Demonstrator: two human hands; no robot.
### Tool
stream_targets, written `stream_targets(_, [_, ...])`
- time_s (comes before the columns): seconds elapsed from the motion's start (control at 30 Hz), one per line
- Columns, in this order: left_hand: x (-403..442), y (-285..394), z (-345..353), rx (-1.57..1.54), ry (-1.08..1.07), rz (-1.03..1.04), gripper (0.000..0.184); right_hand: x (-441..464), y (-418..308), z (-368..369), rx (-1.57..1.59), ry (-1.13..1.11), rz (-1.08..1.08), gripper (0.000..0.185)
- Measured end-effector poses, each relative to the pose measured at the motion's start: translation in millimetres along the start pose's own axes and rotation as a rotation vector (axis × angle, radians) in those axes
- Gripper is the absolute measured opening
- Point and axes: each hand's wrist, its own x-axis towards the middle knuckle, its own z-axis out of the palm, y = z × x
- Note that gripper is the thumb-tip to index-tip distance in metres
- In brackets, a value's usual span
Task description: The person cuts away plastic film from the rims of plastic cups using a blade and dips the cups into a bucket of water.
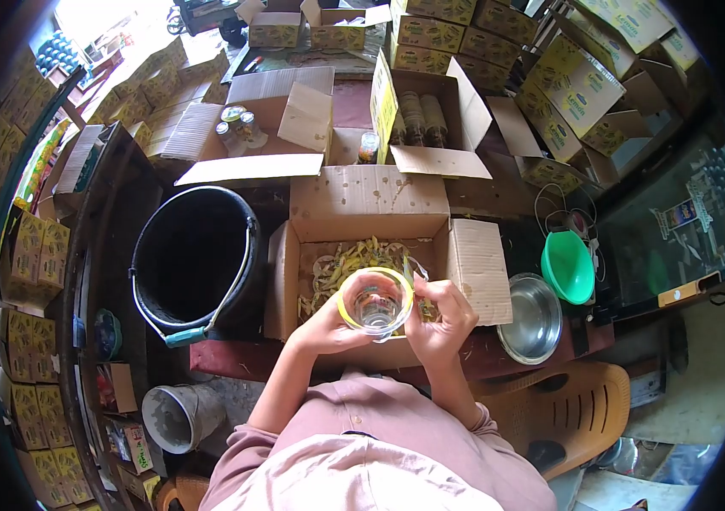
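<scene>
Clear round jar with a yellow rim (pixel 377 308) sits over an open brown cardboard box (pixel 371 228) of yellow-green bits (pixel 354 260). Left hand (pixel 327 330) wraps it; right hand's (pixel 441 322) fingers bunch at the rim, can't tell what they're pinching.

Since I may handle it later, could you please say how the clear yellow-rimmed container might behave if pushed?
The container would probably roll if laid sideways, given its round rim. It may be slippery, looking smooth and shiny. It seems fairly stiff, its rim looking round between left hand and right hand.
</scene>
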Motion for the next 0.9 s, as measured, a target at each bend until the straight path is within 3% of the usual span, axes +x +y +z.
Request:
stream_targets(0.2, [-6.5, -20.2, -9.3, -0.318, 0.028, -0.101, 0.067, 2.6, 1.3, -4.7, 0.011, 0.137, 0.092, 0.021])
stream_targets(0.4, [-10.0, -24.6, -13.0, -0.658, -0.002, -0.038, 0.072, -7.0, 33.9, -7.3, 0.121, 0.251, 0.156, 0.018])
stream_targets(0.43, [-10.5, -24.4, -14.5, -0.677, -0.006, -0.039, 0.071, -3.7, 38.9, -10.2, -0.046, 0.085, 0.123, 0.03])
stream_targets(0.47, [-11.2, -24.5, -14.8, -0.696, -0.009, -0.042, 0.07, -5.3, 49.8, -7.2, 0.076, -0.149, 0.255, 0.06])
stream_targets(0.53, [-13.1, -21.6, -12.4, -0.704, 0.024, -0.053, 0.072, -12.0, 61.7, -12.7, -0.372, -0.675, 0.483, 0.086])
stream_targets(0.57, [-13.2, -20.7, -12.8, -0.696, 0.029, -0.051, 0.072, -16.0, 65.1, -13.3, -0.346, -0.68, 0.455, 0.093])
stream_targets(0.67, [-11.9, -16.1, -13.9, -0.609, 0.056, -0.062, 0.073, -12.5, 56.2, -17.0, -0.236, -0.613, 0.459, 0.091])
stream_targets(0.7, [-10.4, -13.7, -14.3, -0.556, 0.06, -0.068, 0.074, -12.3, 53.8, -14.0, -0.148, -0.482, 0.479, 0.073])
stream_targets(0.8, [-7.3, -8.9, -13.2, -0.276, 0.16, -0.023, 0.068, -11.2, 49.8, -14.2, -0.076, -0.242, 0.265, 0.039])
stream_targets(0.83, [-4.6, -1.8, -9.2, -0.132, 0.199, 0.007, 0.066, -5.7, 38.1, -15.8, -0.033, -0.146, 0.228, 0.018])
stream_targets(0.9, [-0.1, 4.9, -7.5, 0.174, 0.235, 0.088, 0.062, 1.7, 24.8, -21.6, -0.051, -0.092, 0.05, 0.019])
